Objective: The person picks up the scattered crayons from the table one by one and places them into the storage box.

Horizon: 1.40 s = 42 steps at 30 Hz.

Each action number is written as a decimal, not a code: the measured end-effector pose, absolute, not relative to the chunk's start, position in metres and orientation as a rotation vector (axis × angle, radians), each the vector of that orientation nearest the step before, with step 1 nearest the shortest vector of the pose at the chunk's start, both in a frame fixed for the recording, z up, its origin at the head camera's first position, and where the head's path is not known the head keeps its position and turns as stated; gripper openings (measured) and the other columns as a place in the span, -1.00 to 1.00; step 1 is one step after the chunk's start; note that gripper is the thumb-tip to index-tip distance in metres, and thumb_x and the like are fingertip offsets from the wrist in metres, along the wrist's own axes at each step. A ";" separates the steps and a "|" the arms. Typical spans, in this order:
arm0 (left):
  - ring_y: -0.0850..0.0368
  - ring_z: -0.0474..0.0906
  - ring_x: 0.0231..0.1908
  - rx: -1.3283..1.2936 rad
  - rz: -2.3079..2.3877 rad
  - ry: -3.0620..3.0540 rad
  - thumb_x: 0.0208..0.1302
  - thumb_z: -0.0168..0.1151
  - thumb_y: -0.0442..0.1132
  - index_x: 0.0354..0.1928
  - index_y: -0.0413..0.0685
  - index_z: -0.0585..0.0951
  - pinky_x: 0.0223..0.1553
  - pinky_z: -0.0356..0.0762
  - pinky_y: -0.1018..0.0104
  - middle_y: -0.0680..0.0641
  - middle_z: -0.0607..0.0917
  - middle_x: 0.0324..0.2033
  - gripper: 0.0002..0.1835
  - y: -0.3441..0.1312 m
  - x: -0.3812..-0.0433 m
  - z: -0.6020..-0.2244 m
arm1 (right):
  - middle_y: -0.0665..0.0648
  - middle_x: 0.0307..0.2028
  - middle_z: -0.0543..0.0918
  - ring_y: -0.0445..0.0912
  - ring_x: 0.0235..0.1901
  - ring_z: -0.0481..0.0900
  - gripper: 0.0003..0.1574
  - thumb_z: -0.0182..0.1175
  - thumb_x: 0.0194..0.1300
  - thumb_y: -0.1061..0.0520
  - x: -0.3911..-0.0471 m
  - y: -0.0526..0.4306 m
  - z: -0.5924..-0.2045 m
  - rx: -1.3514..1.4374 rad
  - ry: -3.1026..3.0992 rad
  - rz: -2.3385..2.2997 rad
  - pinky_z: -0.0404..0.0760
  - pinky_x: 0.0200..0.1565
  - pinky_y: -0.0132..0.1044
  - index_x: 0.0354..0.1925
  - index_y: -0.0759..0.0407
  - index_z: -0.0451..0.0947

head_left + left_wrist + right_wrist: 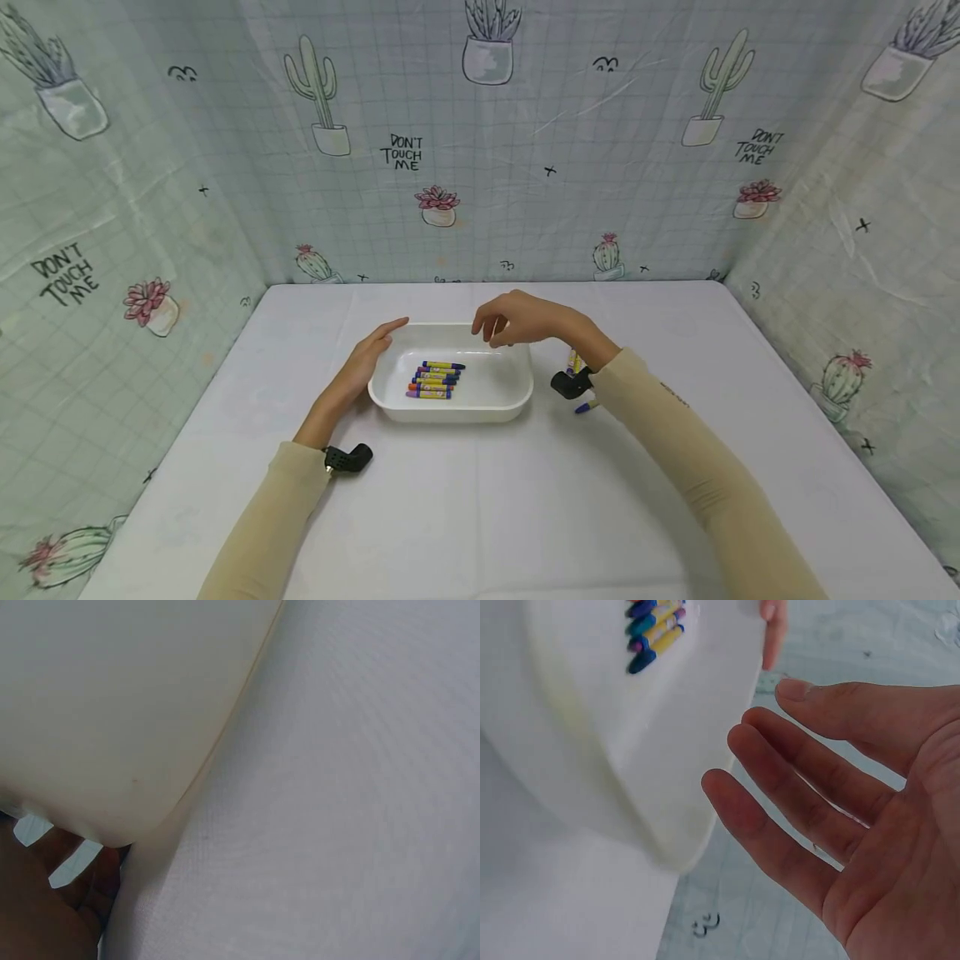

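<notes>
A white rectangular tray [450, 414] stands on the table in the head view. Several crayons [433, 381] with yellow-and-blue wrappers lie in a row inside it, left of the middle. My left hand [367, 354] holds the tray by its far left corner, one finger stretched along the rim; the left wrist view shows fingers [86, 889] against the outer wall. Above the tray's far right corner hovers my right hand [513, 319], fingers loosely bent and apart. Nothing is between those fingers [739, 806] in the right wrist view.
To the right of the tray, a yellow-wrapped crayon [573, 362] and a blue-tipped crayon [585, 407] lie on the white table [420, 517], partly hidden by my right wrist and its black camera [572, 384]. A cactus-print cloth [525, 200] hangs behind and along both sides.
</notes>
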<state>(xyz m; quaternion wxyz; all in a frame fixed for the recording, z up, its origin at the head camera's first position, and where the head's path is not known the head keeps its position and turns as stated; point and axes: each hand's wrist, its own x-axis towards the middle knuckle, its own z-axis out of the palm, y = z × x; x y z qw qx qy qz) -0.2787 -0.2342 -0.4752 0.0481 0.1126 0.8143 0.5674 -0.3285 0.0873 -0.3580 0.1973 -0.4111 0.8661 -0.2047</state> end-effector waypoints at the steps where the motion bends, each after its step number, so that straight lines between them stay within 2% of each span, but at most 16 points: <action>1: -0.24 0.04 0.61 0.349 1.720 2.495 0.71 -0.37 -0.08 0.62 0.11 0.21 0.57 0.06 -0.25 -0.11 0.10 0.64 -0.46 -0.235 -0.279 -0.476 | 0.21 0.04 0.76 -0.04 0.01 0.72 -0.64 0.32 0.38 0.18 -0.328 0.094 -0.358 -1.149 2.437 -0.580 0.73 -0.02 -0.25 0.14 0.09 0.66; 6: -0.18 -0.05 0.64 0.346 1.696 2.518 0.71 -0.37 -0.07 0.61 0.14 0.22 0.61 -0.07 -0.22 -0.06 0.10 0.65 -0.46 -0.238 -0.281 -0.478 | 0.22 0.00 0.78 0.00 0.03 0.72 -0.64 0.33 0.37 0.21 -0.325 0.125 -0.358 -1.105 2.468 -0.646 0.74 -0.02 -0.21 0.12 0.11 0.66; 11: -0.16 -0.05 0.64 0.321 1.703 2.499 0.71 -0.37 -0.04 0.62 0.20 0.22 0.61 -0.07 -0.21 -0.02 0.10 0.65 -0.46 -0.239 -0.279 -0.478 | 0.16 -0.04 0.78 -0.01 0.01 0.72 -0.65 0.32 0.36 0.23 -0.319 0.156 -0.360 -1.085 2.506 -0.699 0.73 -0.01 -0.15 0.11 0.12 0.67; 16: -0.16 -0.04 0.64 0.318 1.707 2.497 0.71 -0.37 -0.04 0.61 0.21 0.22 0.61 -0.07 -0.22 -0.02 0.10 0.65 -0.46 -0.240 -0.279 -0.479 | 0.02 -0.11 0.77 -0.08 -0.03 0.73 -0.66 0.31 0.34 0.25 -0.312 0.182 -0.362 -1.051 2.531 -0.713 0.71 0.04 -0.12 0.08 0.08 0.66; 22: -0.20 -0.02 0.63 0.330 1.698 2.525 0.71 -0.37 -0.08 0.61 0.15 0.22 0.60 -0.06 -0.24 -0.08 0.11 0.64 -0.46 -0.241 -0.279 -0.480 | 0.14 -0.07 0.77 -0.09 -0.02 0.71 -0.65 0.32 0.32 0.28 -0.306 0.201 -0.370 -0.976 2.495 -0.679 0.70 0.07 -0.12 0.05 0.05 0.66; 26: -0.22 0.00 0.62 0.339 1.693 2.534 0.71 -0.37 -0.09 0.61 0.12 0.23 0.59 -0.01 -0.24 -0.11 0.12 0.64 -0.46 -0.240 -0.280 -0.482 | 0.21 -0.03 0.76 -0.04 0.00 0.70 -0.64 0.35 0.29 0.31 -0.303 0.210 -0.378 -0.924 2.438 -0.668 0.70 0.05 -0.14 0.05 0.13 0.66; 30: -0.24 0.10 0.59 0.332 1.710 2.517 0.71 -0.38 -0.09 0.61 0.13 0.22 0.54 0.14 -0.24 -0.12 0.13 0.63 -0.46 -0.239 -0.281 -0.482 | 0.21 -0.05 0.76 -0.02 -0.01 0.69 -0.63 0.38 0.26 0.33 -0.299 0.216 -0.387 -0.890 2.399 -0.652 0.68 0.03 -0.18 0.04 0.21 0.66; 33: -0.25 0.14 0.58 0.340 1.704 2.515 0.71 -0.39 -0.08 0.62 0.14 0.20 0.51 0.23 -0.24 -0.13 0.13 0.63 -0.46 -0.238 -0.281 -0.480 | 0.17 -0.06 0.75 -0.01 -0.01 0.68 -0.63 0.38 0.22 0.33 -0.296 0.220 -0.393 -0.856 2.399 -0.629 0.66 0.02 -0.20 0.02 0.18 0.68; 42: -0.19 0.13 0.59 0.319 1.707 2.504 0.71 -0.36 -0.05 0.61 0.19 0.23 0.53 0.21 -0.20 -0.06 0.13 0.64 -0.47 -0.235 -0.281 -0.478 | 0.07 -0.15 0.72 -0.01 -0.07 0.62 -0.65 0.44 0.10 0.35 -0.286 0.226 -0.407 -0.811 2.428 -0.567 0.63 -0.11 -0.24 -0.12 0.11 0.69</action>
